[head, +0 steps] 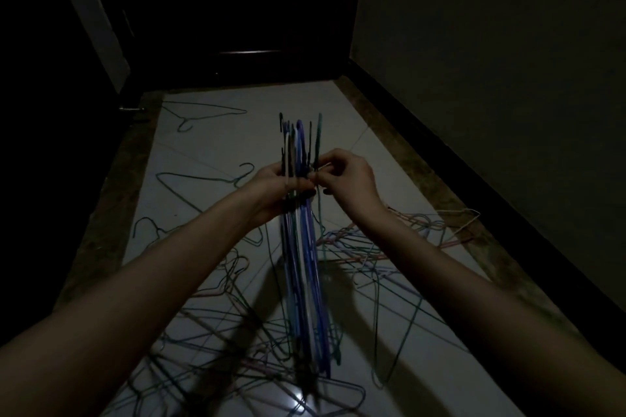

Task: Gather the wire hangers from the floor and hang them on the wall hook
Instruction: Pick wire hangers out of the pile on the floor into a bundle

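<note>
Left hand (271, 183) grips the bundle of wire hangers (305, 247) at the necks, hooks at 12 o'clock, right hand (349, 179) pinching one w/ fingertips; probably light, springy, snag-prone, so grab necks.

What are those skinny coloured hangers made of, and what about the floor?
The bundle of thin coloured wire hangers looks like metal wire with a coloured, probably plastic, coating: very thin rods in blue, white and green. The pale glossy floor looks like polished tile: it reflects light and has joint lines.
</note>
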Demonstrator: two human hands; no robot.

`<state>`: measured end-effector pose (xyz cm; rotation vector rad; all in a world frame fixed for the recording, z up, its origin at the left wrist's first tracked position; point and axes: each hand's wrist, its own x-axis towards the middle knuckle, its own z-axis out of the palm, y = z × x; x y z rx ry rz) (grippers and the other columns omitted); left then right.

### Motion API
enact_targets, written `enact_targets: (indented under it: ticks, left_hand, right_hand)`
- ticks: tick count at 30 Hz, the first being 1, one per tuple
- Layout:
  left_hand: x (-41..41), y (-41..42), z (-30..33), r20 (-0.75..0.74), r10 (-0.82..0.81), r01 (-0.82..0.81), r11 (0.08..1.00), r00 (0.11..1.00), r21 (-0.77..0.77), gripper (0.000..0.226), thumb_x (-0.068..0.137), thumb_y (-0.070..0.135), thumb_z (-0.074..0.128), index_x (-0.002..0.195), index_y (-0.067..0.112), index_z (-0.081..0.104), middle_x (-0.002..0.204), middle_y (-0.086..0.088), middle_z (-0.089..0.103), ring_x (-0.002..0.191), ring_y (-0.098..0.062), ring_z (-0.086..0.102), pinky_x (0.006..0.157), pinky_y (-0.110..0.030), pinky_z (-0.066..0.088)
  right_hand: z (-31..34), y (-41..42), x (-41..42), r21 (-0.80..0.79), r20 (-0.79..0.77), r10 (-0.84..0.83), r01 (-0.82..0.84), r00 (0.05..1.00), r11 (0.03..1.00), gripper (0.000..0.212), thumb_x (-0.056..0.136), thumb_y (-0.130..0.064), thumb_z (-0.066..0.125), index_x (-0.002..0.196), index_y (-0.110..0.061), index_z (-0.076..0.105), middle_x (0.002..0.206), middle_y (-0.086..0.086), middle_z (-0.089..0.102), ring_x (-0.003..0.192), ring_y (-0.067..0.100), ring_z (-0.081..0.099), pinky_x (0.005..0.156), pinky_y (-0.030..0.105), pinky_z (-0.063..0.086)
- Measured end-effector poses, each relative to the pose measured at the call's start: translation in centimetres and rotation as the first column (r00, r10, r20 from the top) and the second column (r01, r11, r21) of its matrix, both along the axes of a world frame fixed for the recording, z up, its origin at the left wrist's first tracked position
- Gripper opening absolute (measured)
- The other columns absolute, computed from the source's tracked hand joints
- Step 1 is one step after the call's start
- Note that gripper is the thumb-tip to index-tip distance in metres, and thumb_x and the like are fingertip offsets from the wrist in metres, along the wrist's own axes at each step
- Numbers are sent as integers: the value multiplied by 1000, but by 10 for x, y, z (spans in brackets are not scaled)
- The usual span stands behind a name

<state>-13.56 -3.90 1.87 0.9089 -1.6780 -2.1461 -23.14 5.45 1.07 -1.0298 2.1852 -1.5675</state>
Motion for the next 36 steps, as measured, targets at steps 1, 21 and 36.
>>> enact_targets:
  ticks: [1,21,36]
  left_hand:
    - [0,0,0,-7,-3,3,1000,1000,11,34,80,-9,61,112,3,60,83,-7,64,68,-14,64,54,-21,52]
    - [4,-10,-13,-67,237,-232,970,969,76,46,77,-15,61,121,-4,55,97,-15,64,79,-21,62,59,-20,56]
    - [2,-16,-12,-51,487,-457,848,872,269,27,81,-16,56,98,5,57,71,-7,59,61,-18,57,59,-30,52]
  right_hand:
    - [-1,-1,1,9,-33,-7,7,999,1000,13,79,-11,71,84,-18,62,73,-4,62,75,15,63,68,32,53]
    - [-1,0,18,84,48,124,-128,991,988,10,88,-14,62,97,-15,64,91,-2,62,89,18,62,79,34,56]
    - [-34,10,57,373,-176,179,-102,968,922,66,79,-13,68,135,-24,34,116,6,61,86,20,61,69,31,50]
